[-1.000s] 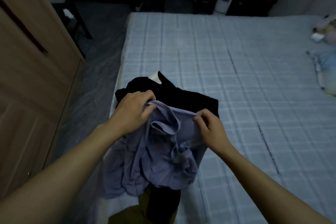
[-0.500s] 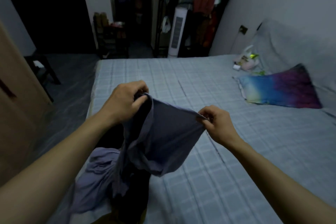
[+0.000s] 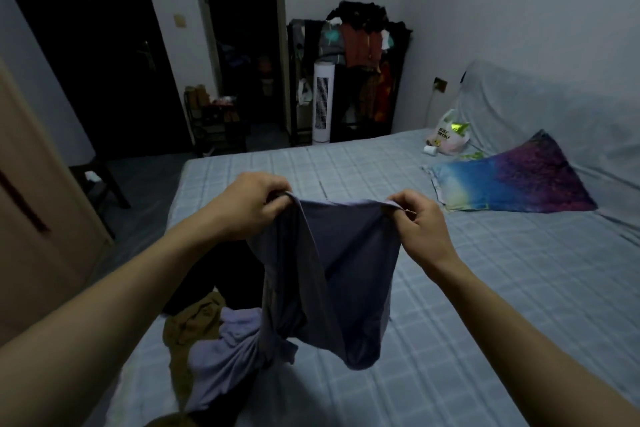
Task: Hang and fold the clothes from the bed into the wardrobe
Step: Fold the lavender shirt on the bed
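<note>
Your left hand [image 3: 254, 204] and right hand [image 3: 414, 222], apart, each pinch the top edge of the soft purple-grey cloth garment [image 3: 332, 274], hanging lengthwise below them, its tail bunched nearer your left.

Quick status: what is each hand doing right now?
Left hand: closed, fingers gripping one top corner of the purple garment.
Right hand: closed, fingers pinching the other top corner of the same garment, which is held up above the bed.

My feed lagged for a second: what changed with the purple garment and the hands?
Both hands, left hand and right hand, raised the purple garment off the pile and drew its top edge apart. Both kept gripping it; its lower end still trails on the bed.
</note>
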Tool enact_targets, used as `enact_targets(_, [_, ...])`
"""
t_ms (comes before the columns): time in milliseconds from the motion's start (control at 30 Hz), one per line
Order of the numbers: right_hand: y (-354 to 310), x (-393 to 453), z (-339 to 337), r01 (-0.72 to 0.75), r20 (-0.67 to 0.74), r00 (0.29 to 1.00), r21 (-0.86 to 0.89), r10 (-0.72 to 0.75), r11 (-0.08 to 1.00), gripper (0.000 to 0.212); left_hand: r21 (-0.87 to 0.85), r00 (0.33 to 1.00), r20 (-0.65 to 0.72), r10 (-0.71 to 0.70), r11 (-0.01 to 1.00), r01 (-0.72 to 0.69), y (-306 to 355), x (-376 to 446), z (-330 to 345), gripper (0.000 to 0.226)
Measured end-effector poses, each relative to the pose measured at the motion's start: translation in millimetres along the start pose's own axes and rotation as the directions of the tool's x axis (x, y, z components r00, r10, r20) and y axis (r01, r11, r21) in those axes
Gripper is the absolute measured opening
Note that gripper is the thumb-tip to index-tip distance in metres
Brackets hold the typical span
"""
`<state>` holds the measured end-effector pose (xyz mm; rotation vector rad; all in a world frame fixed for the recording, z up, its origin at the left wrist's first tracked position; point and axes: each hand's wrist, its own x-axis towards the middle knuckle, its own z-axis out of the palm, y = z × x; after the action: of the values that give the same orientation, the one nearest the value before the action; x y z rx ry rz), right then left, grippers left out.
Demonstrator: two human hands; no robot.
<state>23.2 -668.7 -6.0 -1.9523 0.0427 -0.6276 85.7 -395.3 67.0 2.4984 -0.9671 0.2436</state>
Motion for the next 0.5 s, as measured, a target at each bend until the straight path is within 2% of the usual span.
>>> enact_targets(133, [25,-14,-51,-0.025,0.061,0.998,0.073,0.020,0.997,0.020,-0.064,0.999,0.002,-0.045,0.997,0.045,81,19,30,0.019])
enact_targets(233, [39,-31,-77,-0.033,0.148,0.989,0.115,0.015,0.993,0.019,-0.074,0.995,-0.051,-0.085,0.994,0.081,128,35,50,0.017])
enact_targets(400, [62,-54,-106,-0.085,0.268,0.963,0.181,0.034,0.980,0.020,-0.052,0.984,-0.132,-0.120,0.992,0.114,178,57,69,0.018])
enact_targets(500, [73,-63,-116,-0.182,0.381,0.919,0.195,0.096,0.964,0.033,-0.039,0.980,-0.168,-0.109,0.994,0.104,195,70,69,0.017])
